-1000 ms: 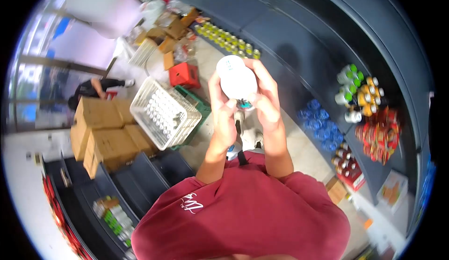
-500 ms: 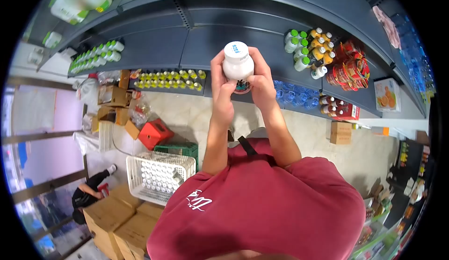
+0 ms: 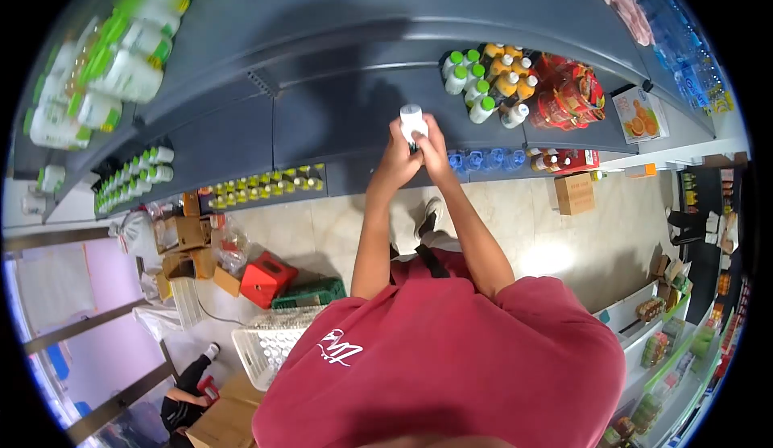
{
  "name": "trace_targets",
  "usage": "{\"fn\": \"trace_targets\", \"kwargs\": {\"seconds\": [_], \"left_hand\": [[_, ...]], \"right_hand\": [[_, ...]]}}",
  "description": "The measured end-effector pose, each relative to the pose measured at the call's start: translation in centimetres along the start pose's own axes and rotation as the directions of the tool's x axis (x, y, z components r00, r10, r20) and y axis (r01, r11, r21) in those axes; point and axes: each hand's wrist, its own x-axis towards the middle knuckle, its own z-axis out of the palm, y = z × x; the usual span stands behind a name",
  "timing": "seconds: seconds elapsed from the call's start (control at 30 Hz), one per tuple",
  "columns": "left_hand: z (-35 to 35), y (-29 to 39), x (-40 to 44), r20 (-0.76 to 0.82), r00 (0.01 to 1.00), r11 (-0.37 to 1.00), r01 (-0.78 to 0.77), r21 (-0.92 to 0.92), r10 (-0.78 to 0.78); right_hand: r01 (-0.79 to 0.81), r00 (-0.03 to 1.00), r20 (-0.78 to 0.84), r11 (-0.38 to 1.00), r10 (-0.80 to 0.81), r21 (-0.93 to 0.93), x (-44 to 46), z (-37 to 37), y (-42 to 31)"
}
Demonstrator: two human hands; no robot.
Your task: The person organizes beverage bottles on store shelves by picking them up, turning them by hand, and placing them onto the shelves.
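A small white bottle (image 3: 413,120) with a white cap and some dark print is held out in front of a grey shelf (image 3: 322,118). My left hand (image 3: 394,158) wraps its left side, and my right hand (image 3: 434,152) grips it from the right, with a thumb across its front. Fingers hide much of the label. Right of my hands on the shelf stand white bottles with green caps (image 3: 475,86), orange drink bottles (image 3: 509,78) and a white-capped bottle (image 3: 514,115).
Red packs (image 3: 570,98) and an orange-printed box (image 3: 639,114) sit farther right. Yellow-capped bottles (image 3: 266,187) line the lower shelf. A white crate (image 3: 256,359) of bottles, a red box (image 3: 267,277) and cartons (image 3: 229,416) stand on the floor. Another person (image 3: 189,396) is at lower left.
Both hands have lowered the bottle and carried it farther from my body, nearer the shelf. The whole view has shifted, showing more of the upper shelf.
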Motion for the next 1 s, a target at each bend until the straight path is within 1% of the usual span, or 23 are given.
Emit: {"fn": "trace_targets", "kwargs": {"seconds": [0.03,0.07,0.13,0.17,0.23,0.27,0.33,0.37,0.47,0.5,0.6,0.63,0.67,0.7,0.8,0.87,0.9,0.93,0.97,1.0], "left_hand": [[1.5,-3.2,0.9,0.018,0.999,0.994,0.042,0.104,-0.044],[3.0,-4.8,1.7,0.036,0.992,0.973,0.109,0.205,-0.119],[5.4,-6.2,3.3,0.071,0.959,0.930,0.246,0.273,-0.275],[6.5,-7.2,4.4,0.093,0.949,0.923,0.266,0.278,-0.301],[8.7,-9.6,5.9,0.133,0.922,0.904,0.314,0.289,-0.363],[9.9,-10.2,6.4,0.070,0.949,0.909,0.270,0.317,-0.306],[12.3,-11.3,7.5,-0.031,0.986,0.908,0.161,0.387,-0.162],[13.4,-12.2,8.3,-0.077,0.994,0.948,0.102,0.301,-0.082],[15.2,-10.8,9.8,-0.123,0.978,0.946,0.197,0.256,-0.171],[15.5,-11.2,10.5,-0.143,0.976,0.951,0.197,0.240,-0.166],[16.0,-11.4,11.4,-0.120,0.987,0.942,0.135,0.306,-0.102],[16.9,-14.3,12.2,-0.121,0.964,0.966,0.221,-0.138,-0.238],[17.8,-17.0,13.5,-0.065,0.931,0.789,0.266,-0.554,-0.360],[18.5,-19.0,14.0,0.039,0.897,0.452,0.259,-0.854,-0.440],[18.5,-20.9,15.1,0.008,0.903,0.423,0.209,-0.882,-0.429],[18.2,-22.1,15.5,-0.074,0.949,0.734,0.187,-0.652,-0.308],[18.1,-22.4,15.8,-0.098,0.967,0.850,0.157,-0.502,-0.237],[17.9,-20.9,15.8,-0.132,0.976,0.967,0.145,-0.208,-0.174],[17.5,-17.9,15.6,-0.143,0.984,0.986,0.123,0.110,-0.107],[17.2,-17.2,15.3,-0.128,0.991,0.904,0.093,0.417,-0.043]], "right_hand": [[-0.027,1.000,0.003,0.999,0.027,-0.042,0.3,-1.6,2.0],[-0.057,0.998,0.004,0.995,0.058,-0.083,0.7,-3.0,3.7],[-0.218,0.975,-0.068,0.973,0.213,-0.075,0.7,-5.2,6.1],[-0.302,0.950,-0.102,0.951,0.294,-0.066,0.8,-6.6,7.3],[-0.333,0.941,-0.111,0.931,0.319,-0.150,1.4,-9.5,10.0],[-0.343,0.938,-0.115,0.920,0.326,-0.189,2.1,-10.6,11.2],[-0.233,0.971,-0.117,0.923,0.206,-0.305,3.3,-12.1,11.9],[-0.181,0.982,-0.122,0.913,0.146,-0.366,3.8,-13.1,12.1],[-0.132,0.991,-0.097,0.838,0.095,-0.530,4.9,-15.1,12.6],[-0.152,0.988,-0.099,0.826,0.116,-0.543,5.1,-15.5,12.7],[-0.165,0.983,-0.156,0.858,0.101,-0.487,5.7,-15.8,12.9],[-0.196,0.974,-0.196,0.861,0.115,-0.470,6.0,-15.8,13.4],[-0.228,0.963,-0.233,0.862,0.133,-0.452,6.3,-15.6,14.0],[-0.259,0.951,-0.272,0.865,0.150,-0.430,6.4,-15.5,14.4],[-0.384,0.921,-0.271,0.774,0.280,-0.504,7.6,-15.3,14.0],[-0.329,0.932,-0.309,0.801,0.190,-0.500,7.6,-15.4,16.2],[-0.299,0.935,-0.324,0.812,0.144,-0.502,7.8,-15.6,17.2],[-0.394,0.902,-0.366,0.778,0.227,-0.489,8.1,-15.6,17.1],[-0.487,0.860,-0.408,0.736,0.308,-0.470,8.5,-15.3,16.8],[-0.575,0.807,-0.447,0.686,0.386,-0.446,8.7,-14.9,17.0]]}}
